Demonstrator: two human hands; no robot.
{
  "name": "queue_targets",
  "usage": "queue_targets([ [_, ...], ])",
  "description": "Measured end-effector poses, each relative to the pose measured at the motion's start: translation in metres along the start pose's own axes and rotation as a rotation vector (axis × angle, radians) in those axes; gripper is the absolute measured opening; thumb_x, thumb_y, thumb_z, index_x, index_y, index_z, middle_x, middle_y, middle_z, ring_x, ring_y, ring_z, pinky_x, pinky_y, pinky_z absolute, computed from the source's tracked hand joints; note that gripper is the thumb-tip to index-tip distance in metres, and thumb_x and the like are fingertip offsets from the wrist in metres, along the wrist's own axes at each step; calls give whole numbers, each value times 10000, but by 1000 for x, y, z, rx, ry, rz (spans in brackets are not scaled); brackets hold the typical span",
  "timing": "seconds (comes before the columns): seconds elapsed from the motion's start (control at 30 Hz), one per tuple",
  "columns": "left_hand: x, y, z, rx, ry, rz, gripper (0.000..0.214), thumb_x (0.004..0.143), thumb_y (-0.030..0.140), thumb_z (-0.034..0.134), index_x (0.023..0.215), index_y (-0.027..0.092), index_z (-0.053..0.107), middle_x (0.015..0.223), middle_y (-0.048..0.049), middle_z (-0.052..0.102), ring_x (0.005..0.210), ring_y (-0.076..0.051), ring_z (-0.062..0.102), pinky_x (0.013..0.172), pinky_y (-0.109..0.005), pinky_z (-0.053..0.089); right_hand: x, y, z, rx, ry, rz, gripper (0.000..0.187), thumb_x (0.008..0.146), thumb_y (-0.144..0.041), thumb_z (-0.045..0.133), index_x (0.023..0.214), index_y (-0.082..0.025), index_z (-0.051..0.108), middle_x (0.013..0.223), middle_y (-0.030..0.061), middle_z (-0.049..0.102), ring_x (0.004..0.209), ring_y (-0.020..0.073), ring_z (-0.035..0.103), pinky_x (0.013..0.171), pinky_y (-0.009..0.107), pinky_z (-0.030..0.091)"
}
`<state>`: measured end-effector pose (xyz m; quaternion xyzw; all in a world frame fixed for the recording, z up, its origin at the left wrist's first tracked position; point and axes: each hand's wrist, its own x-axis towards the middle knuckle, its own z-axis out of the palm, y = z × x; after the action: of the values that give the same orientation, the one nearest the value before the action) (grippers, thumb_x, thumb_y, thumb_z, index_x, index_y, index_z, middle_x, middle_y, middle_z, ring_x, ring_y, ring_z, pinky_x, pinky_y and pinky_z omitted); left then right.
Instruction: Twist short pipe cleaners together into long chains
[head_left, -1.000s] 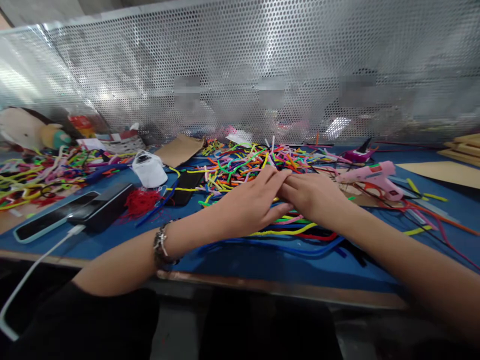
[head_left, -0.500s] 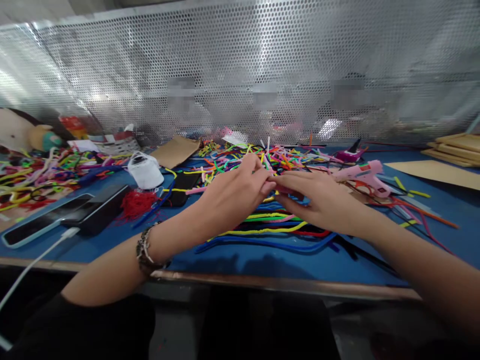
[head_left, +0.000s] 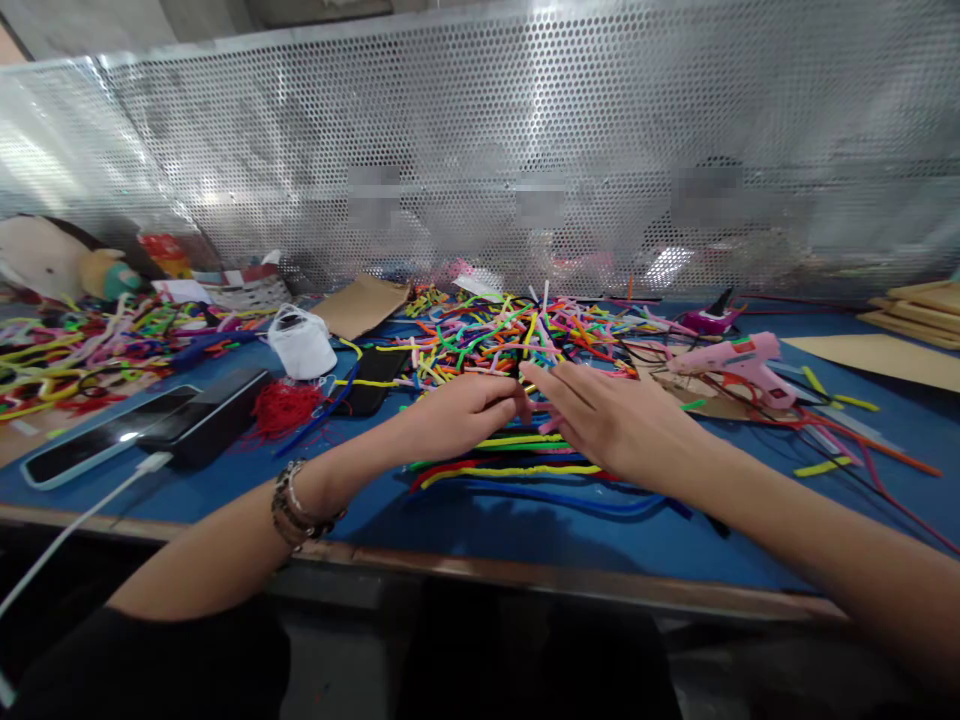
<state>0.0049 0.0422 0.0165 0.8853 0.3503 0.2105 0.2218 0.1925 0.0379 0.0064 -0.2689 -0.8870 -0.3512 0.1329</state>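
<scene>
- Pipe cleaners [head_left: 480, 340] are lying in a tangled heap at the middle of the worktop [head_left: 450, 530], spreading toward its rear edge; more of them, yellow, red and blue, are lying lengthwise below my hands, nearer the front edge.
- My left hand [head_left: 476, 405] is hovering at the front of the heap, its fingers curling inward; I am seeing a bit of pink by the fingertips, but I cannot tell whether they are gripping it.
- My right hand [head_left: 626, 415] is facing it from the right, fingers bending toward the left fingertips; I cannot tell whether the two are touching, or whether this hand is holding anything.
- A pink glue gun [head_left: 739, 362] is lying beyond my right hand, toward the right edge.
- Red thread [head_left: 285, 410] is lying left of my left hand.
- Near the left front corner, a black box [head_left: 206, 415] is resting by a phone [head_left: 112, 440], and a white cable [head_left: 75, 520] is running from the box over the front edge.
</scene>
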Motion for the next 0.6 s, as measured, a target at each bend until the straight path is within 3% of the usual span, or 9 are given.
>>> queue_targets([
  [0.13, 4, 1, 6, -128, -80, -50, 239, 825, 242, 316, 678, 135, 471, 612, 39, 417, 565, -81, 387, 549, -180, 337, 4, -4, -2, -31, -4, -47, 368, 815, -71, 282, 1148, -9, 424, 890, 134, 574, 717, 174, 545, 482, 242, 380],
  [0.23, 3, 3, 7, -190, -97, -37, 280, 836, 302, 312, 768, 125, 519, 630, 39, 420, 575, -81, 384, 546, -177, 331, 5, -4, -2, -6, -55, 17, 360, 813, -81, 304, 1143, -35, 438, 889, 117, 575, 719, 175, 551, 470, 244, 367],
  [0.4, 3, 2, 9, -57, -91, -25, 273, 817, 309, 377, 745, 118, 558, 593, 42, 437, 546, -78, 374, 507, -174, 282, 2, -5, -1, 64, -145, 92, 370, 794, -70, 342, 1153, -47, 428, 970, 120, 569, 715, 168, 563, 422, 237, 328],
  [0.5, 2, -1, 9, -109, -100, -24, 225, 808, 267, 388, 741, 121, 546, 634, 36, 459, 594, -82, 398, 554, -171, 311, -2, -4, -2, 111, -68, 43, 335, 818, -89, 334, 1138, -60, 430, 957, 113, 567, 725, 155, 564, 450, 225, 350],
  [0.6, 0, -2, 7, -297, -185, -59, 207, 814, 266, 379, 734, 134, 516, 647, 44, 432, 601, -70, 389, 572, -158, 325, -7, -4, -10, 150, 32, -55, 271, 876, -146, 270, 977, -119, 520, 762, 35, 576, 589, 116, 537, 457, 217, 349],
])
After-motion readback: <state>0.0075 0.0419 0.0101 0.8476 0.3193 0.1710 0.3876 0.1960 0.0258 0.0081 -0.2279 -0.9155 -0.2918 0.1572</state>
